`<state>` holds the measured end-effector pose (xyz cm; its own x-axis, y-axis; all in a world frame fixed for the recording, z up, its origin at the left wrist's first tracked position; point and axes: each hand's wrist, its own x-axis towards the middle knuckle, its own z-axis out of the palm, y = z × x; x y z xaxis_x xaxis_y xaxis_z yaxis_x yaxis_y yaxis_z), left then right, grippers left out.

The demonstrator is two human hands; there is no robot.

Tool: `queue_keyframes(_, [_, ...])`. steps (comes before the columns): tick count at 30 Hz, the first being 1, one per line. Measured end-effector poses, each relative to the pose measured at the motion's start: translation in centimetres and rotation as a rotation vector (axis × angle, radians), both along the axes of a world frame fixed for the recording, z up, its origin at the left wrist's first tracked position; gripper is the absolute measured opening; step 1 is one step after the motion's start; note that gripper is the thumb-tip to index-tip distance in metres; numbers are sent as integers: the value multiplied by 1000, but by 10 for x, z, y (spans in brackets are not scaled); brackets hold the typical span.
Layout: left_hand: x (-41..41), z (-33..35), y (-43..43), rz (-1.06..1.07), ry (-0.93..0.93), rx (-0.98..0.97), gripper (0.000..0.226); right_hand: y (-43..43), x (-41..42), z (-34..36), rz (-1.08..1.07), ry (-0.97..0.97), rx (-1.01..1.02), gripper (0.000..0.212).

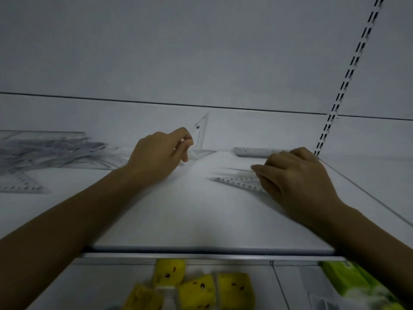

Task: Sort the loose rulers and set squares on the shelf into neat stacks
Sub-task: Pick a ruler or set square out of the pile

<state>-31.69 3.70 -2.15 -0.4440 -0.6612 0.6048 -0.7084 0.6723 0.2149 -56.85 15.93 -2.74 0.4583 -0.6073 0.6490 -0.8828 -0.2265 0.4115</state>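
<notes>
Head view. My left hand (156, 153) is over the middle of the shelf (201, 220), thumb and fingers pinched on the lower corner of a small set square (200, 132). The clear triangle is lifted off the shelf and stands nearly upright. Its sharp tip points up and toward the back wall, and its long edge slants up and to the right from my fingertips.

My right hand (297, 175) is lower, near the right edge of the shelf, knuckles up. Its fingers are bent down over the right end of a flat set square (238, 182). I cannot tell whether they pinch it or only press on it. This one lies flat with its narrow tip pointing left toward the middle of the shelf. Its long axis runs roughly along the shelf, and the numbered edge faces me.

Behind my right hand, close to the back right corner, a stack of rulers (260, 151) lies parallel to the back edge. At the left end a loose pile (51, 151) of rulers and set squares overlaps at many angles. A lone set square (21, 183) lies just in front of it.

A slotted upright (348, 72) climbs the wall at the right. Below the front edge, yellow packs (196, 289) and a green pack (350, 280) sit on a lower level.
</notes>
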Motion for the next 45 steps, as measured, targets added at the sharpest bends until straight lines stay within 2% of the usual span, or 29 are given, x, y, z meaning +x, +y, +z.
queue_keyframes(17, [-10,3,8,-26,0,5,16,-4,-3,-5,85,-276,325,39])
queue_keyframes(21, [-11,5,9,-87,122,39,15,-7,-5,-7,109,-384,377,43])
queue_keyframes(26, [-13,10,10,-123,332,141,22,-9,0,5,100,-508,311,52])
queue_keyframes(30, [-12,11,14,-139,363,117,26,-18,10,23,171,-527,290,42])
queue_keyframes(33, [-17,15,18,-222,560,287,32,-28,25,39,197,-604,333,38])
queue_keyframes(36, [-22,19,20,-281,756,504,37,-39,46,46,254,-832,464,29])
queue_keyframes(39, [-24,16,19,-305,710,616,43,-52,61,47,325,-1055,505,8])
queue_keyframes(40, [-24,14,18,-300,683,630,43,-57,63,48,326,-1094,486,8])
queue_keyframes(42, [-22,9,10,-217,661,598,44,-69,60,51,311,-1152,472,12])
queue_keyframes(45, [-7,7,-11,52,596,337,36,-90,51,55,221,-1089,472,20])
